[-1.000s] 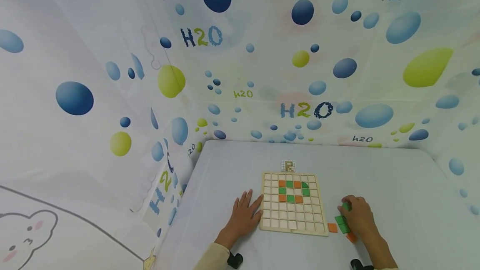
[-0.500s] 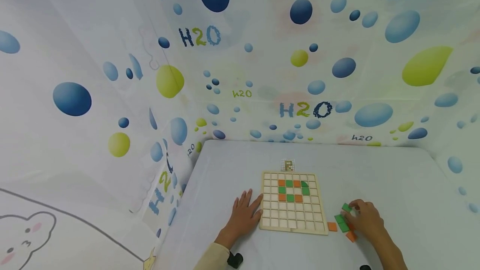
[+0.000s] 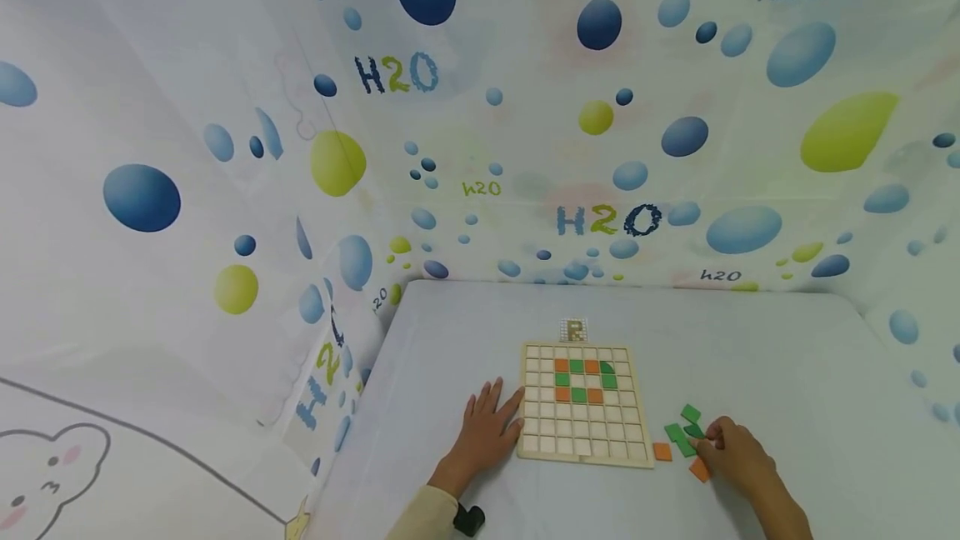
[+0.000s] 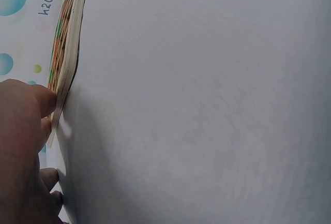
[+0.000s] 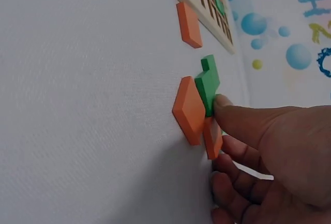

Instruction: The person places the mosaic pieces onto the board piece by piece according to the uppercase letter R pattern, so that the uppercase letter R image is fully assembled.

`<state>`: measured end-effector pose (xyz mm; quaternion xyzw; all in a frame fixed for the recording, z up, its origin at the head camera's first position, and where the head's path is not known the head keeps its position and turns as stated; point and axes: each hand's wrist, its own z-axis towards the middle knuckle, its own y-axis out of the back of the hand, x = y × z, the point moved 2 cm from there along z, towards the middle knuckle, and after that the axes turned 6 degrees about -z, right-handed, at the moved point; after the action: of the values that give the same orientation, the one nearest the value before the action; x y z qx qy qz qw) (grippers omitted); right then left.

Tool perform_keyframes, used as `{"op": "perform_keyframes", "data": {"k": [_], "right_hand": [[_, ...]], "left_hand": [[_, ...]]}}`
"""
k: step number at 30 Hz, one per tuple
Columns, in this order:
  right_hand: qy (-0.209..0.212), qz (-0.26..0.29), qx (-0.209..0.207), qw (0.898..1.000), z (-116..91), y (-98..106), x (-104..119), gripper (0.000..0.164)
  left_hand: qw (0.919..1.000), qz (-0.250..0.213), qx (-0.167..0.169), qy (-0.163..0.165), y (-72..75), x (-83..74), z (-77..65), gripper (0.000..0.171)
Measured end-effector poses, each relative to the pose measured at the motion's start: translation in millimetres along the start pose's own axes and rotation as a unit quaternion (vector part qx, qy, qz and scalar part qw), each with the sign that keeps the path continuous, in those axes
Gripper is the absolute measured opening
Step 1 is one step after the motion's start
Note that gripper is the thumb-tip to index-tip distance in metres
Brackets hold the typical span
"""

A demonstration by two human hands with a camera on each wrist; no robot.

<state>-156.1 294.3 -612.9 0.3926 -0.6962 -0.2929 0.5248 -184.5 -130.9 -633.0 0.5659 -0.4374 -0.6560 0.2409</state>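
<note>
A pale wooden grid board [image 3: 587, 430] lies on the table, with orange and green square tiles and one rounded green corner tile set in a ring on it. My left hand [image 3: 486, 432] lies flat, its fingers spread, fingertips at the board's left edge. In the left wrist view, the left hand [image 4: 20, 131] touches the board's side rim [image 4: 67, 71]. To the right of the board, my right hand [image 3: 738, 458] has bent fingers over loose tiles. Its thumb tip [image 5: 222, 101] meets a green tile [image 5: 207, 87]; I cannot tell whether a tile is pinched.
A small pattern card [image 3: 574, 330] lies behind the board. Loose green tiles [image 3: 691, 413] and an orange tile [image 3: 662, 452] lie by the board's right side. A black object [image 3: 470, 520] is beside the left sleeve. A printed cloth [image 3: 525, 123] hangs behind the table.
My right hand has drawn back toward the right and nearer the front, uncovering green tiles, among them a rounded one at its fingertips. The left hand stays in place.
</note>
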Motion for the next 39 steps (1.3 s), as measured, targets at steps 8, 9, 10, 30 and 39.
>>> {"op": "perform_keyframes", "data": {"k": [8, 9, 10, 30, 39], "right_hand": [[-0.004, -0.002, -0.03, 1.0, 8.3, -1.5, 3.1, 0.025], [-0.005, -0.004, -0.032, 0.999, 9.0, -1.5, 3.2, 0.024], [-0.004, -0.004, -0.035, 0.999, 9.5, -1.6, 2.9, 0.023], [0.005, -0.028, -0.127, 0.991, 41.6, -16.5, 9.8, 0.023], [0.007, -0.019, -0.119, 0.993, 49.4, -16.9, 16.7, 0.035]], "left_hand": [[1.0, -0.002, -0.004, 0.0, -1.8, 0.1, 0.6, 0.054], [1.0, -0.003, -0.004, 0.001, -1.9, -0.1, 0.6, 0.054], [1.0, -0.004, -0.004, 0.001, -1.8, -0.4, 0.7, 0.054], [0.9999, -0.012, -0.006, -0.002, 5.0, -3.2, 0.3, 0.053], [0.9999, -0.011, -0.004, -0.002, 0.3, -1.3, -0.9, 0.053]]}}
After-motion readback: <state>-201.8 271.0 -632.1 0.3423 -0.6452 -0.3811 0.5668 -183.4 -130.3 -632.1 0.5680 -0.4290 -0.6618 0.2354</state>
